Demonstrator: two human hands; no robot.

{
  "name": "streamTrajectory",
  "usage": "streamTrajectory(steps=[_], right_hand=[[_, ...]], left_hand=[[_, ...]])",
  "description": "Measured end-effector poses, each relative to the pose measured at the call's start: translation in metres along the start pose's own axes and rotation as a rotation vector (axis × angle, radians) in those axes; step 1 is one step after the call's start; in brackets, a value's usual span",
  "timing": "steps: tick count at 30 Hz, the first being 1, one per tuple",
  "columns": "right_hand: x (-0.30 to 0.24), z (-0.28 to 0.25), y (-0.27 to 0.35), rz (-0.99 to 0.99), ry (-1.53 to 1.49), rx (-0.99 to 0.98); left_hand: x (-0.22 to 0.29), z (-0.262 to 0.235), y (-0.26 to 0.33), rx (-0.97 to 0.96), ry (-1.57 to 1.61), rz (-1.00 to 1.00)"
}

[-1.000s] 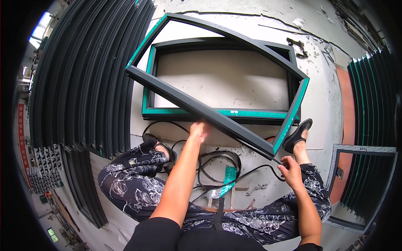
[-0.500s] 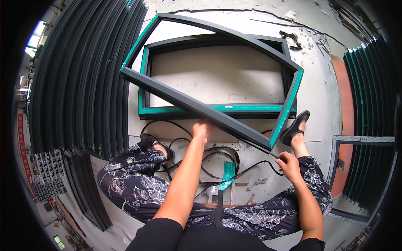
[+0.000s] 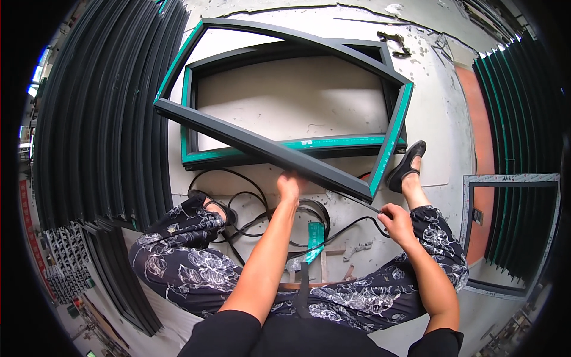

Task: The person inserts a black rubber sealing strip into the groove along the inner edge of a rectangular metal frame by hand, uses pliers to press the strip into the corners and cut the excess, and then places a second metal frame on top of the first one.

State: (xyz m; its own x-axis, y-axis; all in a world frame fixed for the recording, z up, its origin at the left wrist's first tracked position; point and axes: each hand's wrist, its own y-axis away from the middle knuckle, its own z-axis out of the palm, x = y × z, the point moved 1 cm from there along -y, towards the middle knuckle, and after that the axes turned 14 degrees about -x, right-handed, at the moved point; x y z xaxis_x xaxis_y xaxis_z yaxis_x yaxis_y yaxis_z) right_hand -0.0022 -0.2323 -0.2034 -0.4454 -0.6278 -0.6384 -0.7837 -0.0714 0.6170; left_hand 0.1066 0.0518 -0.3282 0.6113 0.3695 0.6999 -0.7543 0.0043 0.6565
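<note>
A dark grey rectangular frame (image 3: 256,141) with green film on its short sides lies slantwise across a second dark frame (image 3: 351,141) with green film. My left hand (image 3: 289,188) is at the near bar of the upper frame, about midway along it. Its fingertips are blurred and partly hidden at the bar's edge. Beyond the bar's right end, my right hand (image 3: 397,224) is closed in a pinch on a thin black rubber strip (image 3: 364,203). This strip runs from the frame's near edge to the hand and loops back to a black coil (image 3: 315,208) on the floor.
Many dark frames (image 3: 101,119) stand stacked at the left, more with green edges (image 3: 505,137) at the right. A film-edged frame (image 3: 467,232) leans near my right leg. Green film (image 3: 315,238) lies between my legs. A black clamp-like tool (image 3: 395,44) lies at the far right.
The view has shifted, so the scene sits farther left and higher. My left hand has moved rightward along the near bar. My right hand keeps its pinch near the frame's corner.
</note>
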Motion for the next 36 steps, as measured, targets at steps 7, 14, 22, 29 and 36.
streamTrajectory(steps=[7, 14, 22, 29, 36], right_hand=[[-0.008, -0.001, 0.004, -0.006, 0.042, 0.016], [-0.015, -0.001, -0.001, -0.062, 0.093, 0.037], [-0.025, 0.003, -0.010, 0.007, 0.211, 0.014], [-0.051, -0.003, -0.020, -0.078, 0.382, 0.056], [-0.079, -0.007, -0.058, -0.202, 0.741, 0.053]], left_hand=[[-0.028, 0.006, 0.005, -0.066, -0.036, -0.008], [-0.029, 0.022, 0.021, -0.149, 0.071, -0.131], [-0.028, 0.019, 0.020, -0.185, 0.020, -0.208], [0.043, -0.075, -0.043, -0.024, 0.091, -0.145], [0.066, -0.104, -0.035, -0.067, 0.287, -0.222]])
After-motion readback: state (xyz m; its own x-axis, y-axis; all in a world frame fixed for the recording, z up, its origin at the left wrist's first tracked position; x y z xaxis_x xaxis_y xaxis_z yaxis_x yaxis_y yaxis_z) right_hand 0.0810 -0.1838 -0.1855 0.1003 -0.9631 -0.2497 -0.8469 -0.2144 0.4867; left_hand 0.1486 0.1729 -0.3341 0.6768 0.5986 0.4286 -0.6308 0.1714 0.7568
